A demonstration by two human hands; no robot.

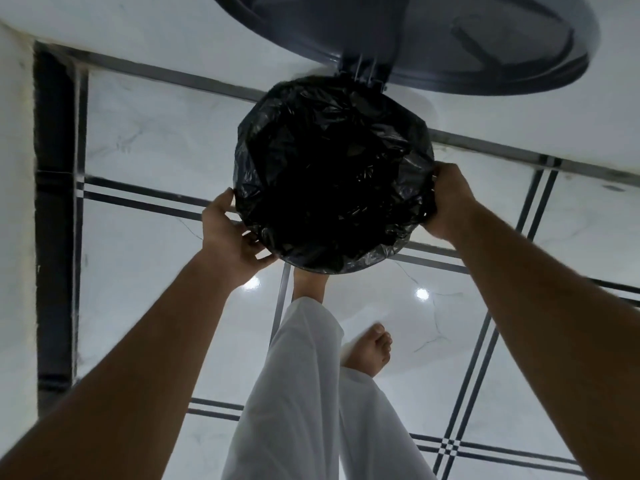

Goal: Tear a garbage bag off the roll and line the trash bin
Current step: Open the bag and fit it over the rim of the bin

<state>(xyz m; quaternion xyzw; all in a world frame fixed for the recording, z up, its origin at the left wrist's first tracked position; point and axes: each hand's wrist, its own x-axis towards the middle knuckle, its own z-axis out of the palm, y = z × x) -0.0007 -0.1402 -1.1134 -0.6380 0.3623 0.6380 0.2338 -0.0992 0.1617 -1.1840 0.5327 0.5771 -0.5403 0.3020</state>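
Upward, bag (332, 174) mouth, over bin.

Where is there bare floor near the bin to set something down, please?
Bare tiles lie left of the left hand toward the dark wall strip, and right of the right hand. Crowded: below the bag-lined bin, where the feet stand.

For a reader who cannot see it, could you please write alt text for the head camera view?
Seen from above, a person's left hand and right hand grip the edge of a black garbage bag already spread over the rim of a round trash bin, whose dark lid stands open behind. Below are white trousers, a bare foot and a glossy white tiled floor.
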